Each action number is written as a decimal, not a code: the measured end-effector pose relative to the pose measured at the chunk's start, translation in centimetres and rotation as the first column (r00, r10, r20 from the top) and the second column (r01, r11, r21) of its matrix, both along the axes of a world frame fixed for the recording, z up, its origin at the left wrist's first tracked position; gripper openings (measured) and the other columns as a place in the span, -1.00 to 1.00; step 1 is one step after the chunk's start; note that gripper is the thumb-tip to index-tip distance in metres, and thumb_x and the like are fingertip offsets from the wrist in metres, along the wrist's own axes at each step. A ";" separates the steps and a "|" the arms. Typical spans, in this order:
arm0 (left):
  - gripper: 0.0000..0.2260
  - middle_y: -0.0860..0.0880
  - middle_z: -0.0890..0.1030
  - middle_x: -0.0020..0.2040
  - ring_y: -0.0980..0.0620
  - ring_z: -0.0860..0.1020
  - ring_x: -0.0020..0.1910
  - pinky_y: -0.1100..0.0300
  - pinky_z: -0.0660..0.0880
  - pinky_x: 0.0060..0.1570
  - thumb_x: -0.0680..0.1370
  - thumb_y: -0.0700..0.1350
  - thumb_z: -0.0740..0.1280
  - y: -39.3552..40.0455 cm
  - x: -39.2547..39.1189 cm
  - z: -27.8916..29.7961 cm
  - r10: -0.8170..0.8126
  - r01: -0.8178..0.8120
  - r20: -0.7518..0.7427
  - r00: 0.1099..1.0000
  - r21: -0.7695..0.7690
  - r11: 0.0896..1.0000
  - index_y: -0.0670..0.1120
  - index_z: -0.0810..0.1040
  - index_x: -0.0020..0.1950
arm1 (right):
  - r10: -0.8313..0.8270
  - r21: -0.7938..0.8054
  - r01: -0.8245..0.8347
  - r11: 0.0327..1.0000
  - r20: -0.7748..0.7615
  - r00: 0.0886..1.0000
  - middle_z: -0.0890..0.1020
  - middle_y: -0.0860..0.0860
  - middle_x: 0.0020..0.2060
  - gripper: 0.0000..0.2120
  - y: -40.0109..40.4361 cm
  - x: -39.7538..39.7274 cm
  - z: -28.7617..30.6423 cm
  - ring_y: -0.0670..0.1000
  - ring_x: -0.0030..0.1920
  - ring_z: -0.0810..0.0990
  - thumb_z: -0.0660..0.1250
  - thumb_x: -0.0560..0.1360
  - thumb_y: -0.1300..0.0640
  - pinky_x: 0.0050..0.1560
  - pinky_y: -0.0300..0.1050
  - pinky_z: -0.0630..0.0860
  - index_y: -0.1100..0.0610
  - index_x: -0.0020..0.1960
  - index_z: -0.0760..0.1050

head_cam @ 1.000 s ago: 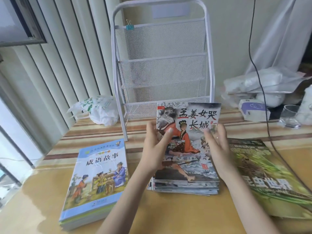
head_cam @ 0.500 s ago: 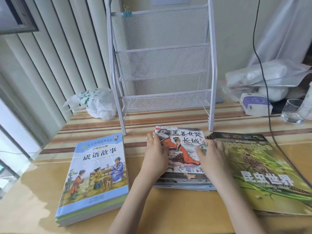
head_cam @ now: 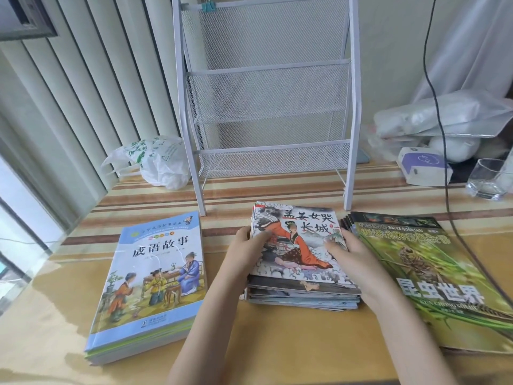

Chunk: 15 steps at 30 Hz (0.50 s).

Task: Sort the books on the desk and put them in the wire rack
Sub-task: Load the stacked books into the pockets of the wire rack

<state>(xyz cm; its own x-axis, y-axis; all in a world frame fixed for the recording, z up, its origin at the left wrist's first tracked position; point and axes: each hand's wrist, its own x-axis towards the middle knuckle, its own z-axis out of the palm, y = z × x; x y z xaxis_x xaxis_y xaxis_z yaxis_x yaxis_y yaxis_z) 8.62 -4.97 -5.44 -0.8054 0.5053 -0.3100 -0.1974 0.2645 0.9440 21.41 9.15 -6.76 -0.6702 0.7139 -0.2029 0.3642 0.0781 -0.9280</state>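
A stack of thin picture books (head_cam: 302, 257) lies flat in the middle of the desk, its top cover showing a figure in an orange robe. My left hand (head_cam: 244, 254) clasps the stack's left edge and my right hand (head_cam: 349, 254) clasps its right edge. A pale blue stack of storybooks (head_cam: 152, 279) lies to the left. A pile of green insect books (head_cam: 427, 273) lies to the right. The white wire rack (head_cam: 266, 107) stands upright behind the books, and its three mesh shelves hold nothing.
A white plastic bag (head_cam: 155, 162) sits left of the rack. At the back right are a glass tumbler (head_cam: 488, 179), a small white and purple box (head_cam: 422, 168), plastic-wrapped bundles (head_cam: 444, 115) and a hanging black cable (head_cam: 441, 134). Vertical blinds line the left wall.
The top picture book was raised and tilted up a second ago; it has been laid flat on the middle stack. Both hands now grip the stack's sides.
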 end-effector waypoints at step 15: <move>-0.44 -0.07 0.37 0.42 -0.02 0.35 0.39 0.00 0.30 0.38 0.54 -0.02 0.34 -1.8 -1.6 4.9 0.113 -0.130 -0.612 0.783 0.017 0.991 -0.10 0.23 0.49 | 0.036 0.127 -0.036 0.991 0.002 0.999 0.04 -0.08 0.52 -0.22 3.4 0.0 3.4 0.07 0.48 0.14 0.24 0.50 -0.22 0.42 0.18 0.14 -0.10 0.53 -0.15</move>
